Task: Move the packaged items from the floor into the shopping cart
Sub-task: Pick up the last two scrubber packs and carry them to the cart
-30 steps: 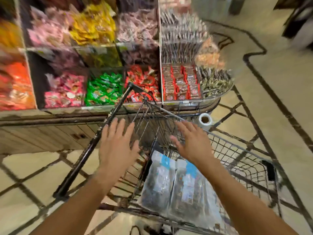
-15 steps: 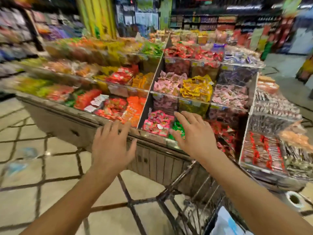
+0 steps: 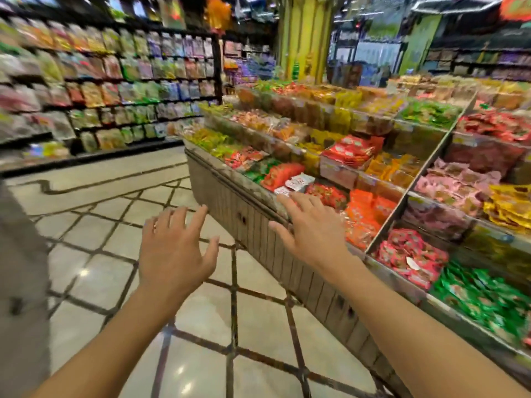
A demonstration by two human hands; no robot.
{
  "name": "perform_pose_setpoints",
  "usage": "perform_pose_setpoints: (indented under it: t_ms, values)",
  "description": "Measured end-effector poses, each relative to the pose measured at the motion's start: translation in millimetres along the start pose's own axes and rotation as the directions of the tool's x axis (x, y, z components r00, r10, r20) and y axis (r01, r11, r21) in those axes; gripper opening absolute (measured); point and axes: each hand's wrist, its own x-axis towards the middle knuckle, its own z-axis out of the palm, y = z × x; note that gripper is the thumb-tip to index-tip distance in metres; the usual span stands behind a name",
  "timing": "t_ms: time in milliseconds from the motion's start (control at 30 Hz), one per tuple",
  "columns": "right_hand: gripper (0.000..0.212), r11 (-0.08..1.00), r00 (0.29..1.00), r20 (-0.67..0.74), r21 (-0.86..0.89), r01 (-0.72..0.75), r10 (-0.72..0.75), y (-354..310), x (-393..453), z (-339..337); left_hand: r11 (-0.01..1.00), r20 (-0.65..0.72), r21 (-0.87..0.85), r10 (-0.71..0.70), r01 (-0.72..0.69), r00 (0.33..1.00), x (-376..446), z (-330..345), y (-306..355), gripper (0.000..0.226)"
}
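Both hands empty, left hand (image 3: 175, 254) and right hand (image 3: 311, 231) fingers spread over tiled floor (image 3: 115, 254); no packages visible, so scan lower before reaching.

Snack display bins (image 3: 373, 173) right; wall shelving (image 3: 109, 90) far left; tiled floor (image 3: 115, 225) between.

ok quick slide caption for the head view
Both empty hands, left and right, spread open beside a tiered snack display.
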Motion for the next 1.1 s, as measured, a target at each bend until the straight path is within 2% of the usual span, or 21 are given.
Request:
perform_pose_setpoints:
  t_ms: [367,733,933,1100]
  values:
    - [0.06,0.971,0.984,-0.028,0.16,0.176,-0.173,-54,149,135,0.978,0.006,0.135,-0.161,0.159,0.987,72,84,-114,0.065]
    - [0.058,0.944,0.978,-0.027,0.254,0.209,-0.209,-59,309,262,0.945,-0.039,0.241,-0.217,0.22,0.975,204,166,-181,0.062]
    - [0.06,0.918,0.959,-0.02,0.284,0.276,-0.282,-87,380,330,0.931,0.003,0.233,-0.289,0.281,0.957,263,217,-227,0.063]
    - [0.059,0.914,0.95,0.0,0.276,0.299,-0.311,-119,445,392,0.931,-0.018,0.228,-0.288,0.284,0.958,314,273,-281,0.064]
